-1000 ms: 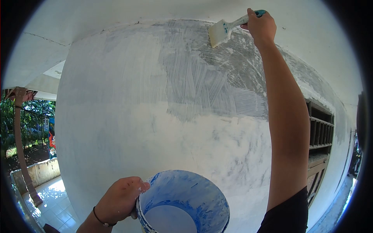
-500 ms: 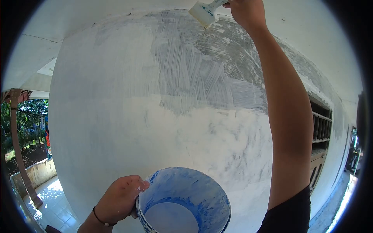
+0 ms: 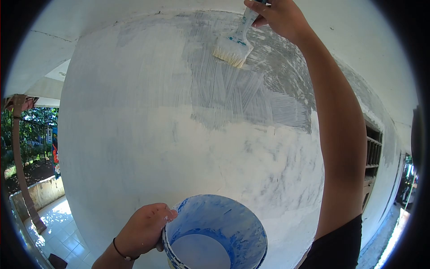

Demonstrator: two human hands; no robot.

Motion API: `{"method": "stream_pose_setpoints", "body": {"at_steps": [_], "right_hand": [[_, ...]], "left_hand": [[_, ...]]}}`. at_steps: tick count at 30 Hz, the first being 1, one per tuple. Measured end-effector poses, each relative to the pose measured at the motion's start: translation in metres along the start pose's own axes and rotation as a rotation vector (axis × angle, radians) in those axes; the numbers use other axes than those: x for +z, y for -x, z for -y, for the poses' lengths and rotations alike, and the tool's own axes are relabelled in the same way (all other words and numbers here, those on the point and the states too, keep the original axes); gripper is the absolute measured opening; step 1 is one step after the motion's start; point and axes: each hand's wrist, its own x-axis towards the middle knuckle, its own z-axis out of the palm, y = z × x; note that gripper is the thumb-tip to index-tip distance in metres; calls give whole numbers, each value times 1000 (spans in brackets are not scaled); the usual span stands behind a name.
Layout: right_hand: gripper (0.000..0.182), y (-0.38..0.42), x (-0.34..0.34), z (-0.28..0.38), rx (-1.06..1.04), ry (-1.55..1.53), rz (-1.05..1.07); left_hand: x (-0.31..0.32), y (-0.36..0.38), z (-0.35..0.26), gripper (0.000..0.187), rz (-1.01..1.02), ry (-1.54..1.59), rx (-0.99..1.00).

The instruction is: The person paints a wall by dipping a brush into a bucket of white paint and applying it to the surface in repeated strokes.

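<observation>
High on the wall (image 3: pixel 148 148), a wide paintbrush (image 3: pixel 234 46) points bristles-down over the streaky grey patch. My right hand (image 3: pixel 280 17) grips its handle from above, arm stretched up. At the bottom of the view, my left hand (image 3: pixel 145 227) clasps the rim of a blue bucket (image 3: pixel 244 224), thumb over the edge and fingers mostly hidden behind it. Whitish paint (image 3: pixel 200 253) lies in the bucket, and smears cover its inner wall. Around the brush the coat is thin and streaked; bare grey shows to its right.
A white ceiling (image 3: pixel 112 11) meets the wall's top edge. To the right, behind my arm, is a window with bars (image 3: pixel 372 150). A brown post (image 3: pixel 20 157), a low wall (image 3: pixel 47 195) and a tiled floor (image 3: pixel 67 240) are at left.
The paintbrush has come down from near the ceiling edge onto the streaked patch, its bristles now pointing downward. My left hand and the bucket stay nearly in place.
</observation>
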Motion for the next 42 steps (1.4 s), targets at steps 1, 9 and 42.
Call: {"method": "stream_pose_setpoints", "body": {"at_steps": [1,9,42], "right_hand": [[21,-12,2,-8,20,44,-29],[18,-21,24,-17,-319,315,-245],[24,394,-59,-22,350,-718,-221]], "left_hand": [[0,2,1,28,-6,5,-1],[2,8,5,27,-56,-25,-1],[104,39,117,25,-146,94,-35]]}}
